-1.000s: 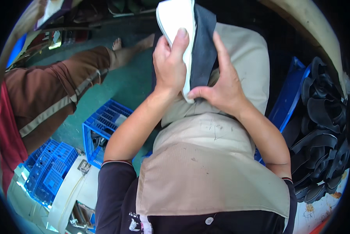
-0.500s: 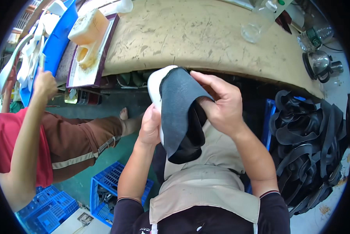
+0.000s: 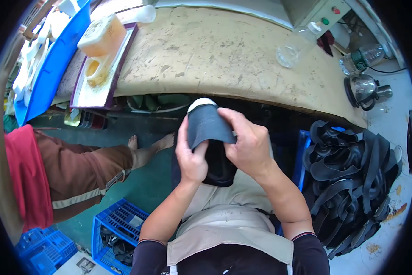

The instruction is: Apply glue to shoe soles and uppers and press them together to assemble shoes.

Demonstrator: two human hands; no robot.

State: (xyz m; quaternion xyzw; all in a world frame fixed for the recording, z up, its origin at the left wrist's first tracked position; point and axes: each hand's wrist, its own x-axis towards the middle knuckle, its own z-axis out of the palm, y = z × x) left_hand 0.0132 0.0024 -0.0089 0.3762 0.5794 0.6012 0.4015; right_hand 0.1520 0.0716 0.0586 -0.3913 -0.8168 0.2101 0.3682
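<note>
Above my lap I hold a black shoe upper (image 3: 209, 124) with a white sole-like edge (image 3: 201, 102) showing at its far, toe end. Its dark opening faces me. My left hand (image 3: 191, 160) is closed on the left side, fingers along the outside and thumb at the rim of the opening. On the right side my right hand (image 3: 251, 144) grips it, forefinger on top near the toe and thumb at the opening's edge. The underside of the shoe is hidden.
A brown-covered bench (image 3: 183, 50) spans ahead. On it stand a soiled jug-like container (image 3: 103, 34), a clear bottle (image 3: 291, 52) and a glass pot (image 3: 363, 89). Black shoe uppers (image 3: 348, 174) pile at right; a blue crate (image 3: 116, 229) and another person (image 3: 73, 169) are at left.
The shoe has turned from its side so its toe points away and its opening faces me. My left hand has shifted to the opening's rim. The other person's arm has moved back.
</note>
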